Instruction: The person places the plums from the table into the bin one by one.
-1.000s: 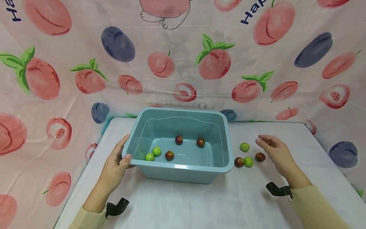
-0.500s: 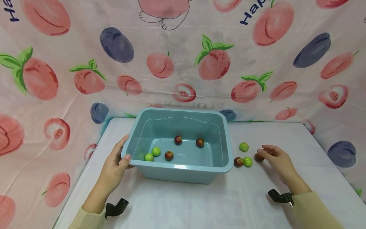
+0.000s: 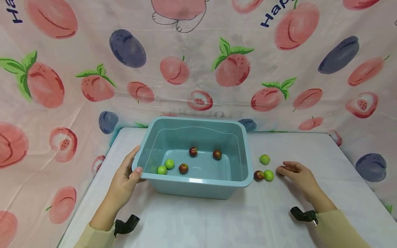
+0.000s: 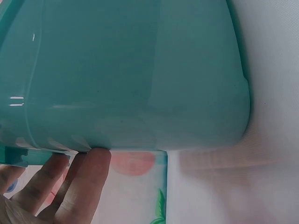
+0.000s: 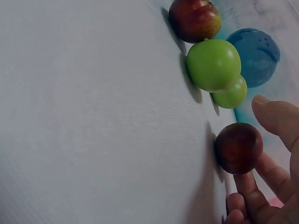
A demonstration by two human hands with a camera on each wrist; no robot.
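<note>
My left hand (image 3: 124, 177) grips the left rim of a light blue plastic tub (image 3: 198, 187), thumb over the rim. Its fingers (image 4: 88, 182) press the tub's outer wall in the left wrist view. My right hand (image 3: 299, 177) is low over the table, right of the tub. In the right wrist view, its fingers curl behind a small dark red apple (image 5: 239, 148), while the thumb stands apart from it. That apple is hidden by the hand in the head view. Near it lie two green apples (image 3: 268, 175) and another dark red apple (image 3: 258, 175).
Inside the tub are two green apples (image 3: 169, 164) and three dark red apples (image 3: 183, 168). A white cloth covers the table (image 3: 198, 224). Behind it hangs a fruit-printed curtain (image 3: 192, 41). Each wrist carries a black camera mount (image 3: 126, 225).
My right hand has come down and toward the front, onto the rightmost dark red apple, now covered in the head view. The left hand and the tub stay put.
</note>
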